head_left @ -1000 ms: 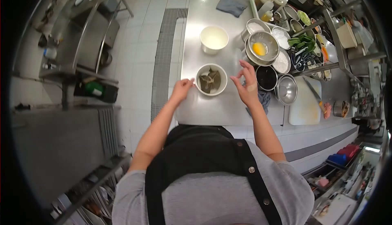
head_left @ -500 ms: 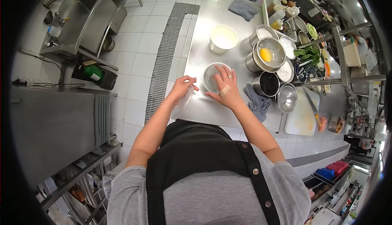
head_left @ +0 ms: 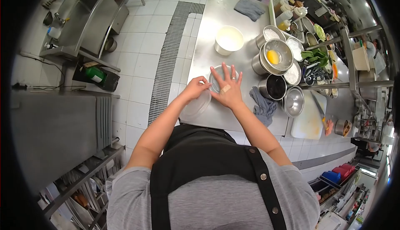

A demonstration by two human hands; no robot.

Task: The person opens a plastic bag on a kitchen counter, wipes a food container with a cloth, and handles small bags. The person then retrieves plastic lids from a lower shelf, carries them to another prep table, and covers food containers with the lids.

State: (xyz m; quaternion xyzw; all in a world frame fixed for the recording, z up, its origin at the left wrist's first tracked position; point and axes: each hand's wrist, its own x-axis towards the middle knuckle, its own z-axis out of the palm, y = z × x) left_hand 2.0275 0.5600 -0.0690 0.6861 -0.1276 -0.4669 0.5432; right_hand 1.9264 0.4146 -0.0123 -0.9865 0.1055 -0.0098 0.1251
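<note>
A round translucent plastic lid (head_left: pixel 196 106) hangs from my left hand (head_left: pixel 196 89), pinched at its edge between the fingers. My right hand (head_left: pixel 228 89), with a plaster on its back and a ring on one finger, is spread out flat over a round, clear-looking container (head_left: pixel 213 80). The hand covers much of that container, and whether the fingers touch its rim or contents I cannot tell. Just beyond stands a white tub (head_left: pixel 229 40) with something pale inside.
On my right are a metal bowl with an egg yolk (head_left: pixel 273 56), a pot with dark contents (head_left: pixel 273 86), an empty metal bowl (head_left: pixel 293 101), a grey cloth (head_left: pixel 262 106), and a cutting board (head_left: pixel 307 121) with a knife (head_left: pixel 320 110). Squeeze bottles (head_left: pixel 285 16) stand farther back.
My left hand has moved right, towards the container, and the lid has turned to show more of its face. My right hand has spread its fingers wider and shifted slightly.
</note>
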